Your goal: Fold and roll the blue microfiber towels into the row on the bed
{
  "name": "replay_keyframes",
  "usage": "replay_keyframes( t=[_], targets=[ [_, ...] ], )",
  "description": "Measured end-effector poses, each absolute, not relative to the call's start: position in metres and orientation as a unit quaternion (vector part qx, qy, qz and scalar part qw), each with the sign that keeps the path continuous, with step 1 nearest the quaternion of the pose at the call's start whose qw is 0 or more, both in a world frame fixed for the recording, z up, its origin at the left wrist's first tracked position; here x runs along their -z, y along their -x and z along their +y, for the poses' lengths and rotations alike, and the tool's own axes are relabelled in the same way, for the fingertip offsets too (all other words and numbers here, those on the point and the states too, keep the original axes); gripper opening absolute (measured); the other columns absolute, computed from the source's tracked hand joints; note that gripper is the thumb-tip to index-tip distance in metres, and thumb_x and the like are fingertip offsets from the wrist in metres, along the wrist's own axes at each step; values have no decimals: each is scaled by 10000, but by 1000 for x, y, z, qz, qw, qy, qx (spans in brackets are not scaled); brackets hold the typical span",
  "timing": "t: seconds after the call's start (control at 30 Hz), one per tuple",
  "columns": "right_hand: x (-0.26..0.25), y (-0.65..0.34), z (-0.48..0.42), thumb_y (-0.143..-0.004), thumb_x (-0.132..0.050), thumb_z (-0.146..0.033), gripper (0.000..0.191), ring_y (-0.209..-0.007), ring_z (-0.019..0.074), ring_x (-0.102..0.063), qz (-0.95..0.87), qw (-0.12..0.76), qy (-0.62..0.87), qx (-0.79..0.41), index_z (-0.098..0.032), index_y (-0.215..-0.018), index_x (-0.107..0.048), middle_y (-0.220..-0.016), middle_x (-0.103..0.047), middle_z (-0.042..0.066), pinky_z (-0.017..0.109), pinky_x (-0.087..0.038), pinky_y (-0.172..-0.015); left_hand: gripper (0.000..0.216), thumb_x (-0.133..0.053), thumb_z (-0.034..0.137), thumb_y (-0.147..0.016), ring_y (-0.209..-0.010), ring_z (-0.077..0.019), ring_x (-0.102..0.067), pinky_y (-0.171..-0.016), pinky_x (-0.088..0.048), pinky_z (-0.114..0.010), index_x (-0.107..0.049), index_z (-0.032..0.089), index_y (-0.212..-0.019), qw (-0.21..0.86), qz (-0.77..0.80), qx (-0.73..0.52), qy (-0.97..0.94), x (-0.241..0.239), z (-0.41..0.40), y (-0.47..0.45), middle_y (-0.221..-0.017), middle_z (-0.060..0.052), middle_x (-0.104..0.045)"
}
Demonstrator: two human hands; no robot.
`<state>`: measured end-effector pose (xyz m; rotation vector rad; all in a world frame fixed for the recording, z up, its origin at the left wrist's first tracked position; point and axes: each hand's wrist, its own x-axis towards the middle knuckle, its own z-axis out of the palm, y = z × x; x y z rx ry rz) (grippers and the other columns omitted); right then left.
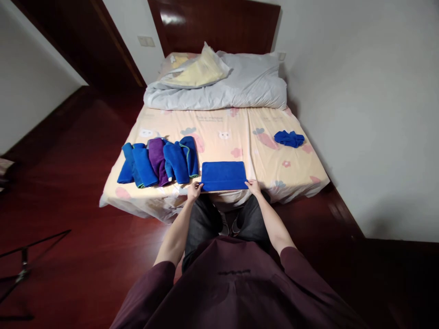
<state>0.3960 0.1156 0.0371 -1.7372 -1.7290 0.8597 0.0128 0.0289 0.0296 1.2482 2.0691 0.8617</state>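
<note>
A blue towel lies folded flat into a rectangle at the near edge of the bed. My left hand pinches its near left corner. My right hand pinches its near right corner. Both hands have their fingers closed on the cloth at the mattress edge. To the left lies a row of folded towels, several blue and one purple. A crumpled blue towel sits apart at the right side of the bed.
A grey duvet and a yellow pillow are heaped at the headboard end. A white wall runs close along the bed's right side. Dark wooden floor spreads to the left, with a black stand at the lower left.
</note>
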Motion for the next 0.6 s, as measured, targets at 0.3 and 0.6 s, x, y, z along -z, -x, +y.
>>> replay_keyframes(
  t=[0.3,0.6],
  targets=[
    [-51,-387,110,-868,-705,-303,129,-931,252,-780,-632,230,679,-293,-201,-931,-751,-919,-813,83,337,-597,-860,297,-637,379,-912,-926,-264,-757,-889,-589,-391,-656,166,-1118,274,772,-306,-485,-39,25,-19,-1012,-135,-774],
    [-74,-369,74,-975,-488,-165,393,-1363,249,-579,-845,183,481,-148,-180,-1295,-716,-1414,-675,122,431,-402,-1203,448,-539,276,-964,-1481,-287,-467,-1246,-373,-481,-617,206,-1400,161,623,-229,-731,-54,4,-26,-1543,-136,-561]
  ],
)
